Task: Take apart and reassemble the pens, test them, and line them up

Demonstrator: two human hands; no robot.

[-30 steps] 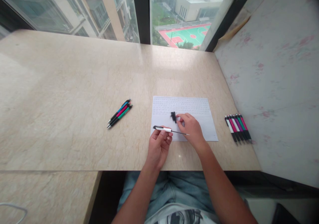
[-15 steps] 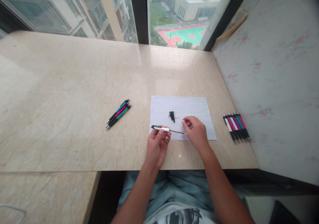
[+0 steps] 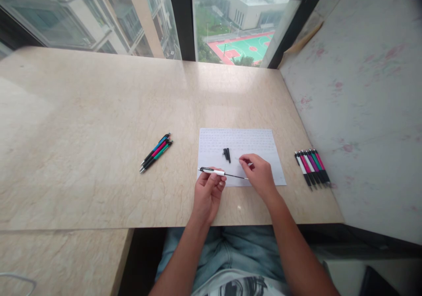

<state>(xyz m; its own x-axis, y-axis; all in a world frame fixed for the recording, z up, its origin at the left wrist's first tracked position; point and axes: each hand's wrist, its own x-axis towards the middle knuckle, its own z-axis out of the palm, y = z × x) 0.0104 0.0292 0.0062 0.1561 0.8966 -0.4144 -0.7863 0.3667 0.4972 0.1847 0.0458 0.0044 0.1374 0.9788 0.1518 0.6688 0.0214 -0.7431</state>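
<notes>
My left hand [image 3: 208, 193] is closed around the white barrel of a ballpoint pen [image 3: 214, 171], held sideways low over the paper. Its black clip end points left, and a thin dark refill [image 3: 234, 176] sticks out of the barrel to the right, its tip close to my right hand. Thumb and fingertips of my right hand [image 3: 259, 173] are pinched on a small thin spring [image 3: 237, 158], of which only the left end shows. Just left of that pinch, black pen parts [image 3: 227, 155] lie on the lined sheet of paper [image 3: 211, 138].
Left of the paper, several pens [image 3: 156, 153] with coloured barrels lie bunched together. A row of several more pens [image 3: 312, 168] lies at the right, beside the papered wall [image 3: 362, 133]. The marble-patterned tabletop [image 3: 99, 124] runs back to the window.
My right hand has moved slightly left and its fingertips have closed on the spring, which lay on the paper before. My left hand stays in place with the pen.
</notes>
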